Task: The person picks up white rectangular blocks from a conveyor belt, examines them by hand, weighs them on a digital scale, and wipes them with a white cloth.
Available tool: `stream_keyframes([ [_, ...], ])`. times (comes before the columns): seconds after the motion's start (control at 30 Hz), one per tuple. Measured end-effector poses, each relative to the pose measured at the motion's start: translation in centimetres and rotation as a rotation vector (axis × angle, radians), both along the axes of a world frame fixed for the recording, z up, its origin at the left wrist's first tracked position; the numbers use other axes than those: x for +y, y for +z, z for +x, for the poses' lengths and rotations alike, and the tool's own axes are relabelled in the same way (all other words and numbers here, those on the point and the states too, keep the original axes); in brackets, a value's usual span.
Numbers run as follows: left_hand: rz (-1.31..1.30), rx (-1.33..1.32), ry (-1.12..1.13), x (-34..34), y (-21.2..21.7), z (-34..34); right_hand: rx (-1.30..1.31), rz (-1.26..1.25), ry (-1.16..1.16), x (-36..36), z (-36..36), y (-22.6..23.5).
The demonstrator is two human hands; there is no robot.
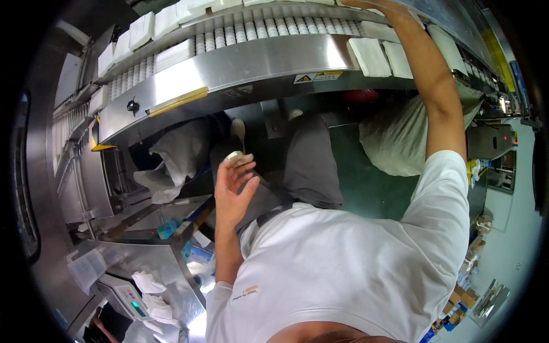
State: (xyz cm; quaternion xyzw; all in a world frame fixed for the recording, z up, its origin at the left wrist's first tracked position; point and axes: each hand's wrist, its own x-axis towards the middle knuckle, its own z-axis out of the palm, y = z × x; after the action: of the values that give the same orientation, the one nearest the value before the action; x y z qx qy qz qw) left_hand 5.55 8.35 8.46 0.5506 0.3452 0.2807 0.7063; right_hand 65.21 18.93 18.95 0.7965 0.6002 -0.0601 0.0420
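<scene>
My left hand point(233, 178) hangs in front of my waist, its fingers loosely bent and apart. Something whitish, perhaps a wrap or glove tip, covers a fingertip. My right arm stretches across the conveyor point(251, 64). At the top edge my right hand point(369, 3) is partly cut off, close to flat white pads, and its fingers are too hidden to read. A white folded pad point(370, 57) leans on the near metal rail below that arm, with another pad point(397, 60) beside it. More white pads point(166, 23) line the far side of the rollers.
A pale sack point(394, 137) hangs under the conveyor at right, and a whitish bag point(177, 154) at left. Behind me on the left, a scale point(131, 300) and crumpled white pieces point(154, 297) rest on a metal table. Cardboard boxes point(466, 297) lie at the lower right.
</scene>
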Motion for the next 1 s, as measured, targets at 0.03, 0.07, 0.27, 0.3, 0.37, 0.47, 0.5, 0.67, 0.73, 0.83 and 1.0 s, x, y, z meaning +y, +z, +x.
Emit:
stream_keyframes([
  [0.03, 0.003, -0.001, -0.006, 0.0, 0.1, 0.0, -0.006, 0.008, -0.005, -0.1, 0.1, 0.1],
  [0.07, 0.005, -0.002, -0.009, 0.0, 0.2, 0.1, -0.003, 0.014, -0.008, -0.2, 0.1, 0.1],
  [0.27, 0.002, -0.012, -0.02, -0.2, 0.9, 0.3, -0.016, 0.106, -0.04, -1.4, 0.8, 0.5],
  [0.3, 0.009, -0.012, -0.022, -0.2, 1.1, 0.4, -0.016, 0.132, -0.041, -1.6, 0.7, 0.6],
  [0.37, 0.027, -0.01, -0.035, -0.2, 1.4, 0.8, -0.018, 0.208, -0.05, -2.5, 0.6, 1.0],
  [0.47, 0.165, -0.071, -0.076, 0.2, 2.9, 2.2, 0.012, 0.427, -0.04, -4.8, -2.2, 2.9],
  [0.5, 0.193, -0.142, -0.056, 0.5, 3.2, 3.0, 0.102, 0.53, -0.014, -5.7, -4.4, 3.9],
  [0.67, 0.591, -0.226, 0.177, 5.0, 6.1, 9.4, 1.045, 0.656, -0.022, -7.5, -18.3, 0.1],
  [0.73, 0.76, -0.104, 0.207, 8.1, 7.6, 12.0, 1.152, 0.729, 0.051, -8.1, -22.1, -2.2],
  [0.83, 0.773, -0.084, 0.098, 11.9, 7.6, 14.3, 1.431, 0.71, 0.087, -8.1, -24.4, -2.9],
  [1.0, 0.654, -0.154, -0.12, 14.1, 7.0, 16.4, 1.297, 0.718, 0.215, -7.7, -25.0, -3.5],
])
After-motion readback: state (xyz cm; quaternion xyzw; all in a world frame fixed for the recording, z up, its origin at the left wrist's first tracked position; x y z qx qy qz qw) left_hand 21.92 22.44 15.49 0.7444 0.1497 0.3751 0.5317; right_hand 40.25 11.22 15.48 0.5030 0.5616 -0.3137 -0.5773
